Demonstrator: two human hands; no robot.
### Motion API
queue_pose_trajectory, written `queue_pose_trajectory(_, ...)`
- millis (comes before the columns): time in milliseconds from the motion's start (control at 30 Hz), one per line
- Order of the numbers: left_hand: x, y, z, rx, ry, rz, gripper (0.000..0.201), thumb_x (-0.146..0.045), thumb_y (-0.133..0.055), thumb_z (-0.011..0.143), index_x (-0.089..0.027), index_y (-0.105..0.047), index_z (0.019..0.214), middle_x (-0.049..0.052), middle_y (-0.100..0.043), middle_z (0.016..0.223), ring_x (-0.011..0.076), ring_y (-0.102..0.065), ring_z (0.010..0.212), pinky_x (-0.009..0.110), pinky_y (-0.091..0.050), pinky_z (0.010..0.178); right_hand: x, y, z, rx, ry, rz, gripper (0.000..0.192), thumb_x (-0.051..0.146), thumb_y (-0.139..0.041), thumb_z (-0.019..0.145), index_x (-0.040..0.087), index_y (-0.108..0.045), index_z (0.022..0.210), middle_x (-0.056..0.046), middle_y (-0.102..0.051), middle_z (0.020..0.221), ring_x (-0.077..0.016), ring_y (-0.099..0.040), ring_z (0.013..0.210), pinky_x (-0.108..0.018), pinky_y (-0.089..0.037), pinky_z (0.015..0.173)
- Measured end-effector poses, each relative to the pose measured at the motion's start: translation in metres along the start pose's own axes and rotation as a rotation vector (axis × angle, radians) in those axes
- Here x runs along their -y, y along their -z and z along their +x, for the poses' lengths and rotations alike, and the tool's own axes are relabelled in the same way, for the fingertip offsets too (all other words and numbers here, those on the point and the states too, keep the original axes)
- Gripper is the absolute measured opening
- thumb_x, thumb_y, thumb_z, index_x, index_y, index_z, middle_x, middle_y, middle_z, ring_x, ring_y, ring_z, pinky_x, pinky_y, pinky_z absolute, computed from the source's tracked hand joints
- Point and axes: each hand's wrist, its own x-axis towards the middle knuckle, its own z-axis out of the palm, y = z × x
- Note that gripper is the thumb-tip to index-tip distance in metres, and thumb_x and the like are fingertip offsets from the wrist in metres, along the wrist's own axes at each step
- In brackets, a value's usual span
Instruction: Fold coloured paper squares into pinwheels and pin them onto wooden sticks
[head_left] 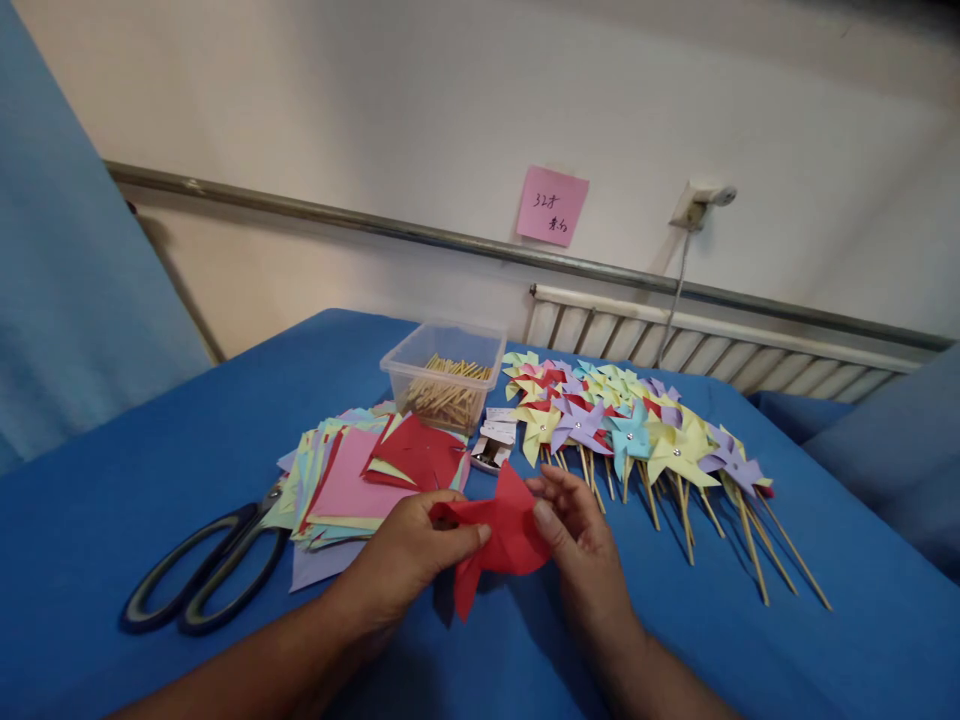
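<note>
- Red paper square [501, 535] pinched between both hands, just above the blue tablecloth [150, 500], near the front edge, between the paper stack and the pinwheel row.
- Left hand [409, 555]: thumb and fingers clamped on the sheet's left side.
- Right hand [577, 530]: fingertips closed on the right edge, one corner of the sheet standing up between the hands.
- Sheet partly folded or cut into flaps; no pin, no stick on it. Judged an early stage of one pinwheel.
- Done so far, by the look of it: a long row of finished pinwheels [637, 430] on sticks, laid overlapping to the right, yellow, purple, turquoise, red.
- Left to do, by the look of it: a good stack of coloured paper squares [352, 485] to the left, red ones on top, not yet shaped.
- Clear tub of wooden sticks [446, 385] behind the stack, still well filled.
- Small packet, probably pins [495, 440], just beside the tub; contents too small to tell.
- Scissors [206, 570] lying shut-looking at far left, touching the stack's edge, apart from both hands.
- Pink note [551, 205] on the wall behind.
</note>
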Motion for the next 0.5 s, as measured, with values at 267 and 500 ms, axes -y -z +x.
queue_pose_trajectory(267,0.008,-0.002,0.001,0.091,-0.053,0.137,0.022,-0.024,-0.071,0.060,-0.018,-0.055,0.074,-0.005,-0.059,0.056,0.0115,-0.054,0.052,0.021,-0.038,0.050,0.005,0.001,-0.001,0.325,-0.210,-0.006,0.046,0.042,-0.080,0.064,0.020,-0.061,0.099,0.004,-0.060,0.066,-0.0092,-0.051,0.052,-0.020,-0.039,0.053)
queue_pose_trajectory(500,0.004,-0.004,-0.007,0.155,-0.114,0.304,0.027,-0.019,-0.066,0.061,-0.019,-0.055,0.086,-0.008,-0.052,0.053,0.0092,-0.045,0.046,0.019,-0.030,0.043,0.002,0.001,-0.005,0.408,-0.253,-0.025,0.039,0.033,-0.080,0.064,0.020,-0.061,0.095,0.006,-0.056,0.067,-0.0058,-0.045,0.049,-0.018,-0.035,0.050)
